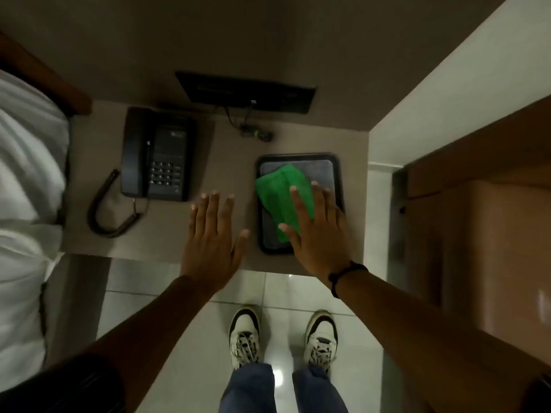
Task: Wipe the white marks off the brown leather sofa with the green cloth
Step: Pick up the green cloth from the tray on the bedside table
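A green cloth (277,195) lies crumpled on a black tray (338,174) on a small bedside table (232,162). My right hand (319,228) rests flat on the cloth's right half, fingers spread and straight, not curled around it. My left hand (210,239) hovers flat over the table just left of the tray, fingers apart and holding nothing. The brown leather sofa (489,234) fills the right edge of the view; no white marks show on it from here.
A black telephone (158,153) with a coiled cord sits at the table's left. A dark wall panel (244,92) with a cable hangs behind. A bed with white linen (26,189) lies at left. My shoes (244,335) stand on pale floor tiles.
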Tool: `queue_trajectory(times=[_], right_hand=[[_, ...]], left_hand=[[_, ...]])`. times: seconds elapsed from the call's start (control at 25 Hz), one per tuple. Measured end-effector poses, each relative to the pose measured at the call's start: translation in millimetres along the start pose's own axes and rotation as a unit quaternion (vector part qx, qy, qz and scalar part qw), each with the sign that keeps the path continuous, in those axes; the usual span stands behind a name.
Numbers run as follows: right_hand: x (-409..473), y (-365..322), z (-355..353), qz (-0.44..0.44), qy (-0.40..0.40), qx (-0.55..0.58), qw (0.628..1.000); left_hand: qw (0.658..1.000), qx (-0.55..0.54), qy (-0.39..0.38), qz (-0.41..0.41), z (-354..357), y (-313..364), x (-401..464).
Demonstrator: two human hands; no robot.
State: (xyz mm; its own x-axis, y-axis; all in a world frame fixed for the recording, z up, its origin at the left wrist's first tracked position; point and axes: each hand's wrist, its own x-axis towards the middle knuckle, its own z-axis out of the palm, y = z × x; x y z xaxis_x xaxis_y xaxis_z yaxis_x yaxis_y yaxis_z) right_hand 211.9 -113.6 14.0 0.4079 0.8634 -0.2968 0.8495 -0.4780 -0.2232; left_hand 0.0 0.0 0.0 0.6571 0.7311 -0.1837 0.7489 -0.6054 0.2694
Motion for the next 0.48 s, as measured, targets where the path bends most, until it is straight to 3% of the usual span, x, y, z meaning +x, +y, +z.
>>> queue_trajectory(times=[0.24,0.48], right_hand=[[60,-4,58,0.022,-0.015,-0.064,0.998],[59,-2,39,0.019,-0.044,-0.08,0.996]], left_hand=[[1.0,0.01,0.011,0.019,39,-19,14],[0.998,0.03,0.008,0.048,24,-3,34]])
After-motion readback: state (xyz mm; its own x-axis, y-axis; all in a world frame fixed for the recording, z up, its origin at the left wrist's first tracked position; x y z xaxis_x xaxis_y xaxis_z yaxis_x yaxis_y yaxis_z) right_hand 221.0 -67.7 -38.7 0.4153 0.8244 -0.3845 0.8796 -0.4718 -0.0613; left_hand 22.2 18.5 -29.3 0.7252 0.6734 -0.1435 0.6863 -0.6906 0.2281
